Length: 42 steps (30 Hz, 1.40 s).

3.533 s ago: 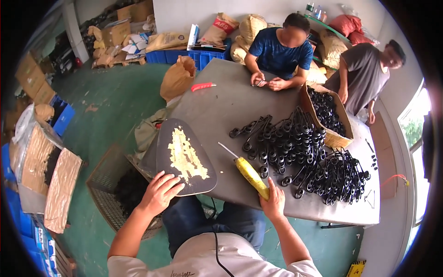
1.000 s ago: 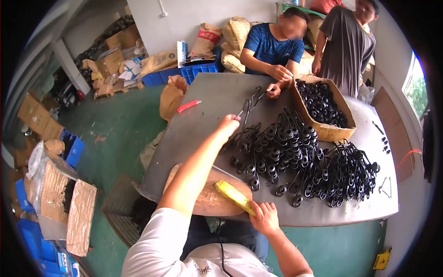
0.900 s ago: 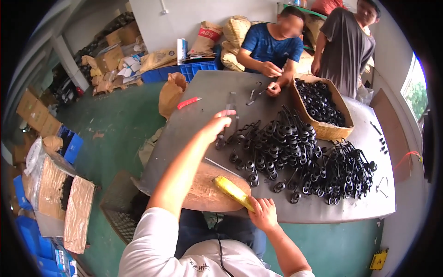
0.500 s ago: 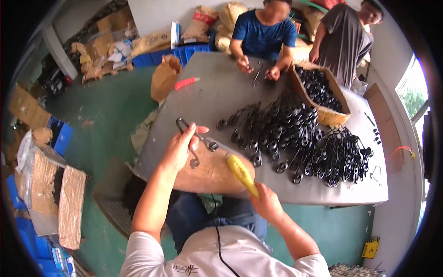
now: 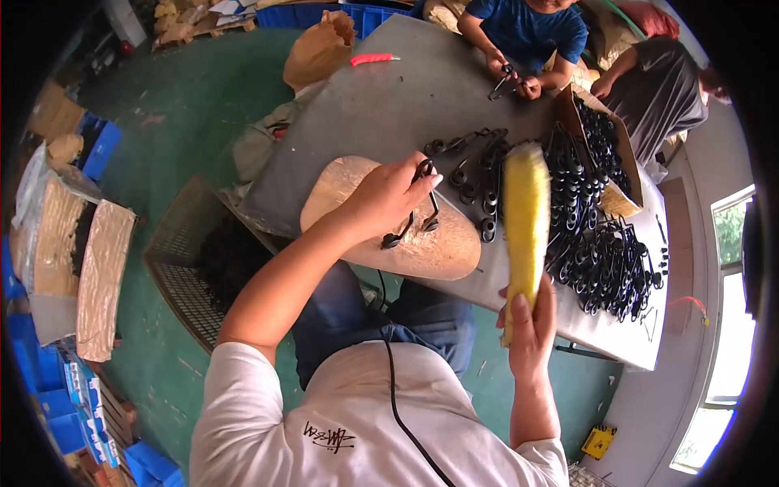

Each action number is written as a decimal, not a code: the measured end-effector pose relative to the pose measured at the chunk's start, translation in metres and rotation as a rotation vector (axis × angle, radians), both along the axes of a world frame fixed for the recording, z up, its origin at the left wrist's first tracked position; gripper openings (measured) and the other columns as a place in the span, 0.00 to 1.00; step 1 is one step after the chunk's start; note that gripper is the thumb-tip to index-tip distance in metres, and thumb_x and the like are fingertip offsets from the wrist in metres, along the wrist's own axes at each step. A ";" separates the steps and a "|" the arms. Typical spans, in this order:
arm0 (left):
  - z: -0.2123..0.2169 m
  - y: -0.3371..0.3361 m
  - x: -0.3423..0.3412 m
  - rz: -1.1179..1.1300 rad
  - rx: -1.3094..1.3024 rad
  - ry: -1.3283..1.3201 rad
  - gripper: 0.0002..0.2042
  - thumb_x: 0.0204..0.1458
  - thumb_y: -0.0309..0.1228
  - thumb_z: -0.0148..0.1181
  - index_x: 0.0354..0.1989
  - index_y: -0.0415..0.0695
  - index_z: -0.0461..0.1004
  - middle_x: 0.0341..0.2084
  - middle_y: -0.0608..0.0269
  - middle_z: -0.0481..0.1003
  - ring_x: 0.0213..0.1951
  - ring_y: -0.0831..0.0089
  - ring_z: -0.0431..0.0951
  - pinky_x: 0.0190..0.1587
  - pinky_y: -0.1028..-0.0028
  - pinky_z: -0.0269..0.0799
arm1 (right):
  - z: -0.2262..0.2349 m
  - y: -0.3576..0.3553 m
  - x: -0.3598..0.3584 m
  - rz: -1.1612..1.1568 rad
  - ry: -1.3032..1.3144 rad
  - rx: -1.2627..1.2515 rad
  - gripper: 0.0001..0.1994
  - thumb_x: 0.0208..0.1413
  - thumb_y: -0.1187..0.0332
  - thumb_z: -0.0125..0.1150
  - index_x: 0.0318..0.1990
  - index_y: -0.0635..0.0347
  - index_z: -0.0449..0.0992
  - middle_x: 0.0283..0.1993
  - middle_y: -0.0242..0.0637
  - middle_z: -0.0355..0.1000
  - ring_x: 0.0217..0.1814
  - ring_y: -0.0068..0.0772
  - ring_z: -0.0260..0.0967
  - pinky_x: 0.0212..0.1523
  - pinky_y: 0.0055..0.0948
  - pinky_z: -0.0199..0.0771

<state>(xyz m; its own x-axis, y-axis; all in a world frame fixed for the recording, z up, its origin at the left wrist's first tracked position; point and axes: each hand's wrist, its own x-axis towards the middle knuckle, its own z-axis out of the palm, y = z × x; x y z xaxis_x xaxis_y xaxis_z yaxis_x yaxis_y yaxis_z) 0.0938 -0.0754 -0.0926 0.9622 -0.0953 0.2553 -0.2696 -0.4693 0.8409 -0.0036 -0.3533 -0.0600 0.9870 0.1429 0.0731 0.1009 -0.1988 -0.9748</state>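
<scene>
The left hand (image 5: 388, 197) grips a black metal clip (image 5: 412, 213) over the wooden board (image 5: 422, 252). The right hand (image 5: 527, 325) is closed round a yellow tool (image 5: 525, 211), held upright above the table (image 5: 381, 105). One cardboard box (image 5: 604, 146) holds black clips; a wire basket (image 5: 182, 268) on the floor holds dark parts. Loose clips (image 5: 600, 260), too many to count, cover the table.

A wooden board (image 5: 422, 243) lies on the surface (image 5: 389, 97) at its near edge, the left hand (image 5: 389, 199) above it gripping a metal clip (image 5: 414, 213). Right of the board, a heap of clips (image 5: 584, 235) spreads toward the right edge. The right hand (image 5: 527, 325) holds a screwdriver (image 5: 525, 211) upright at the near edge. A cardboard box (image 5: 604, 150) stands behind the heap at the far right corner. A wire basket (image 5: 195, 260) sits on the floor left of the surface.
</scene>
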 end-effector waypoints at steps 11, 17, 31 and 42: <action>-0.004 -0.005 -0.009 0.055 0.240 -0.241 0.09 0.63 0.32 0.54 0.43 0.38 0.69 0.32 0.49 0.77 0.35 0.53 0.79 0.39 0.62 0.74 | -0.112 0.029 0.014 0.205 -0.045 -0.528 0.36 0.64 0.69 0.54 0.75 0.50 0.43 0.44 0.56 0.75 0.40 0.53 0.76 0.35 0.44 0.76; -0.011 -0.006 -0.018 0.168 -0.165 0.033 0.06 0.64 0.28 0.54 0.44 0.40 0.70 0.36 0.64 0.75 0.40 0.80 0.78 0.43 0.74 0.74 | -0.038 0.007 0.025 0.034 0.316 0.004 0.35 0.63 0.76 0.51 0.76 0.47 0.46 0.40 0.33 0.69 0.35 0.21 0.66 0.29 0.22 0.70; -0.009 -0.024 -0.030 0.136 -0.115 -0.111 0.08 0.59 0.28 0.59 0.41 0.38 0.68 0.32 0.51 0.76 0.35 0.56 0.80 0.37 0.64 0.75 | -0.088 0.043 0.022 0.277 0.189 -0.299 0.35 0.59 0.74 0.55 0.74 0.46 0.52 0.57 0.57 0.71 0.56 0.52 0.74 0.57 0.39 0.71; 0.000 0.015 -0.059 0.356 -0.526 -0.101 0.06 0.58 0.28 0.58 0.42 0.45 0.70 0.28 0.73 0.70 0.29 0.85 0.68 0.29 0.81 0.65 | -0.075 0.012 0.051 0.221 -0.301 -0.644 0.35 0.56 0.73 0.59 0.72 0.45 0.57 0.43 0.49 0.73 0.43 0.55 0.74 0.45 0.43 0.75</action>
<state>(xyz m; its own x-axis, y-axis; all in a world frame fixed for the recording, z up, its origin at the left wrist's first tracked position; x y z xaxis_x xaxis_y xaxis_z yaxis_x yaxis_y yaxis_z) 0.0347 -0.0608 -0.0924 0.8806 0.3878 0.2722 -0.2637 -0.0762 0.9616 0.0477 -0.3408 -0.1353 0.8807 0.4418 0.1707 0.4494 -0.6654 -0.5961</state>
